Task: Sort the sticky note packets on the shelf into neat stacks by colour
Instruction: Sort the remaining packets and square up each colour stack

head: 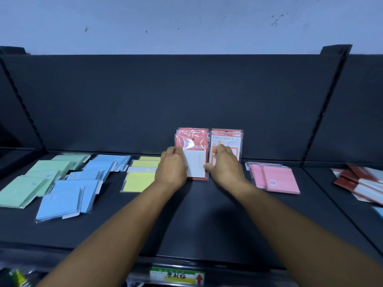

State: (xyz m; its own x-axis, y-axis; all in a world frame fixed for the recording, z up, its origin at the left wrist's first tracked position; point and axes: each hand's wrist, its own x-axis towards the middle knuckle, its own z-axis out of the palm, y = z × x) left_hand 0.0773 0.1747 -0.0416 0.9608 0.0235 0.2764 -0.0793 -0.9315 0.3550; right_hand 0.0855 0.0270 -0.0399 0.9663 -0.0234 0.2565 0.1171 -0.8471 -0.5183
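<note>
1. The left hand (173,168) holds the side of the red packet stack (192,154), which leans on the back wall of the shelf (207,224).
2. The right hand (224,164) presses its fingers on the orange packet stack (227,141) just beside it.
3. Let go too fast and both stacks may slide down flat.
4. Yellow packets (138,181) lie left and pink packets (275,179) right, so there is little room.

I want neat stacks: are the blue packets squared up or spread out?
Spread out. The blue packets lie fanned and overlapping at differing angles on the shelf, edges not aligned.
</note>
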